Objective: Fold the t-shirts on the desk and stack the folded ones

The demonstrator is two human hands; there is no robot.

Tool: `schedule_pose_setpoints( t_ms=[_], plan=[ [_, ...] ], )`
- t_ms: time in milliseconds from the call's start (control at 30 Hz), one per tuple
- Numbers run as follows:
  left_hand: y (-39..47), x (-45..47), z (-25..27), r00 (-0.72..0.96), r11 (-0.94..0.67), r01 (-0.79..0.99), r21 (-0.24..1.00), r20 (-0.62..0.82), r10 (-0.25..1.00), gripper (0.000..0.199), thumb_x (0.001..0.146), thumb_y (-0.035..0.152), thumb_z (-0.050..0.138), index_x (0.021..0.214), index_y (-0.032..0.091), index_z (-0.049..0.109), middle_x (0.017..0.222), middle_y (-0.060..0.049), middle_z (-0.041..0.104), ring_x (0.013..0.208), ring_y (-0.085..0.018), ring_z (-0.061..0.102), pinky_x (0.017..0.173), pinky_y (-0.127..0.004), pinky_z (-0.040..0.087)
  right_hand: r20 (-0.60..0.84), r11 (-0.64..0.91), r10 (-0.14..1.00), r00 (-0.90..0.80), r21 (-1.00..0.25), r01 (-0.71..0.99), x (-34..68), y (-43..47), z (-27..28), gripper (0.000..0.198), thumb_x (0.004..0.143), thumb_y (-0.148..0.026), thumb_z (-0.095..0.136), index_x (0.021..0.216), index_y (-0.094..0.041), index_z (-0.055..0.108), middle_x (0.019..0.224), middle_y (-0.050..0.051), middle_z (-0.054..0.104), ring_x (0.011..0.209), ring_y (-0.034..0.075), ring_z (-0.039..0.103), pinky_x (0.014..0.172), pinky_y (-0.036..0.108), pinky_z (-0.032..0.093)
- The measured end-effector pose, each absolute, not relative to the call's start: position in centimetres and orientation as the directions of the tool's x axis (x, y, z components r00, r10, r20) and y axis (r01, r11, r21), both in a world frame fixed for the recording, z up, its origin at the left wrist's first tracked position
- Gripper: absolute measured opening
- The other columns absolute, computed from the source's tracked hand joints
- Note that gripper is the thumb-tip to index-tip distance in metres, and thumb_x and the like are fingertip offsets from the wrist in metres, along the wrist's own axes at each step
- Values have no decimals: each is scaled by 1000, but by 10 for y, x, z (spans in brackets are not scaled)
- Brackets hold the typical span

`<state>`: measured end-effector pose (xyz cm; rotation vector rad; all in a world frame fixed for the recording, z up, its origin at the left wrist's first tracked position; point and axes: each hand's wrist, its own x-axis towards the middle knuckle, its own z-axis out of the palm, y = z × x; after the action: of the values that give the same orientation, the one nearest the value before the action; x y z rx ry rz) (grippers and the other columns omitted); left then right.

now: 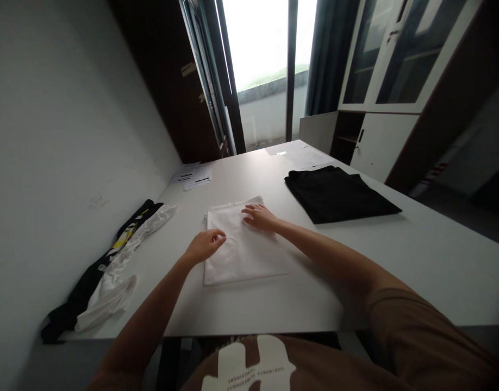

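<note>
A folded white garment (249, 260) lies flat on the white table, roughly rectangular, with a small crease near its middle. My left hand (205, 245) is over its left side, fingers curled in and pressed together at a bit of the fabric by that crease. Farther up, toward the far right corner of the garment, my right hand (260, 217) rests on the cloth with its fingers spread. The underside of both hands is hidden.
A folded black garment (339, 195) lies on the table (241, 182) to the right. Against the left wall are a crumpled white garment (114, 271) and a black one (84, 288) with yellow print. Papers (198, 176) lie at the far left, more sheets (304, 156) at the far end.
</note>
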<state>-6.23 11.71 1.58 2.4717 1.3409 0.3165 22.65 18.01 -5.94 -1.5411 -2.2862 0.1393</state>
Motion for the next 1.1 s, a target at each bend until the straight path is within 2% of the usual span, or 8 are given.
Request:
schedule_pose_setpoints(
  t_ms=[67, 133, 267, 367, 533, 767, 933, 1100],
  plan=[
    [146, -29, 2, 530, -535, 775, 336, 117, 840, 35, 99, 38, 52, 117, 21, 76, 110, -9, 74, 106, -24, 66, 99, -33, 46, 246, 380, 916, -318, -270, 885, 213, 189, -61, 47, 103, -45, 52, 146, -25, 59, 156, 12, 50, 143, 31, 46, 120, 46, 30],
    [173, 3, -17, 438, -439, 850, 290, 74, 896, 39, 99, 38, 53, 128, 19, 71, 128, -12, 70, 124, -26, 60, 113, -38, 39, 222, 359, 925, -308, -249, 900, 207, 196, -66, 48, 104, -47, 49, 146, -25, 57, 155, 13, 50, 146, 32, 42, 120, 49, 30],
    [210, 44, -55, 284, -294, 922, 251, 73, 956, 56, 101, 49, 46, 150, 21, 54, 161, -18, 43, 150, -39, 34, 120, -64, 25, 167, 282, 955, -247, -237, 930, 220, 204, -77, 53, 105, -53, 44, 151, -27, 53, 162, 13, 41, 153, 34, 30, 121, 56, 26],
    [228, 44, -74, 270, -276, 936, 219, 61, 961, 63, 103, 56, 37, 158, 26, 43, 169, -14, 30, 156, -39, 20, 121, -70, 13, 133, 218, 973, -190, -246, 945, 237, 208, -81, 58, 106, -57, 39, 155, -28, 47, 169, 11, 30, 156, 33, 23, 122, 57, 24],
    [254, 9, -84, 264, -269, 942, 203, 50, 963, 71, 100, 66, 34, 160, 28, 41, 171, -11, 26, 157, -38, 19, 124, -65, 9, 103, 163, 985, -140, -268, 950, 246, 212, -83, 63, 105, -60, 38, 158, -27, 44, 171, 11, 24, 158, 33, 17, 123, 58, 21],
    [273, -39, -86, 225, -227, 955, 191, 31, 974, 70, 101, 64, 33, 161, 27, 37, 170, -12, 28, 157, -36, 22, 124, -57, 19, 80, 116, 992, -98, -275, 955, 248, 211, -84, 67, 103, -62, 38, 160, -26, 41, 172, 11, 21, 158, 35, 17, 124, 57, 20],
    [270, -71, -88, 112, -156, 964, 213, 203, 973, 63, 99, 54, 46, 150, 17, 52, 155, -20, 49, 144, -36, 44, 119, -48, 31, 92, 108, 992, -86, -263, 959, 249, 208, -82, 65, 103, -61, 39, 159, -26, 43, 171, 10, 23, 156, 36, 21, 123, 58, 22],
    [265, -78, -87, 105, -201, 939, 280, 323, 941, 48, 96, 40, 53, 139, 19, 59, 131, -14, 66, 123, -31, 58, 110, -41, 42, 138, 118, 987, -85, -254, 960, 247, 205, -82, 57, 104, -56, 43, 153, -27, 50, 169, 10, 31, 154, 34, 27, 122, 55, 27]
  ],
)
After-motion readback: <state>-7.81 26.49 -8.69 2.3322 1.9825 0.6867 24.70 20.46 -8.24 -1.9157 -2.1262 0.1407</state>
